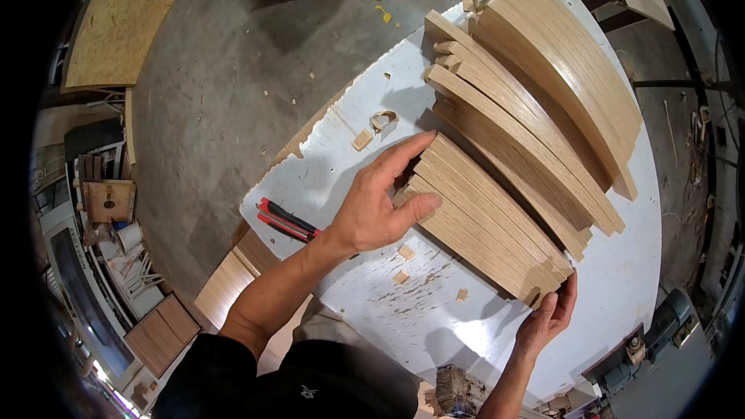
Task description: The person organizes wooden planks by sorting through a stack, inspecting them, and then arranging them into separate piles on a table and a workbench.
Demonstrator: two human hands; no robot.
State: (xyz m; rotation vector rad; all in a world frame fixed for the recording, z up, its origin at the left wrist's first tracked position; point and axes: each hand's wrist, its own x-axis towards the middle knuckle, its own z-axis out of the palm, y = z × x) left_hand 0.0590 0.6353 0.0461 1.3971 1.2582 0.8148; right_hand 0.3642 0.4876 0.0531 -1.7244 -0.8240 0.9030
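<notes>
Between my two hands lies a bundle of light wooden slats [485, 221], side by side on a white worktable. My left hand [388, 194] spans its left end, thumb on the top face and index finger stretched along the far corner; the other fingers are hidden. At the right end, my right hand [547, 322] grips the near corner with its thumb and fingers. Just beyond the bundle stand several curved wooden slats [528, 128], some tilted apart. A larger row of curved slats [570, 62] sits at the far right of the table.
The white tabletop [349, 132] has a worn, chipped edge. Red and black utility knives [287, 219] lie by my left forearm. Small wood offcuts [406, 251] and a curled strip [384, 120] are scattered about. A rough block [458, 392] stands near my right forearm. Machinery [660, 334] is at the lower right.
</notes>
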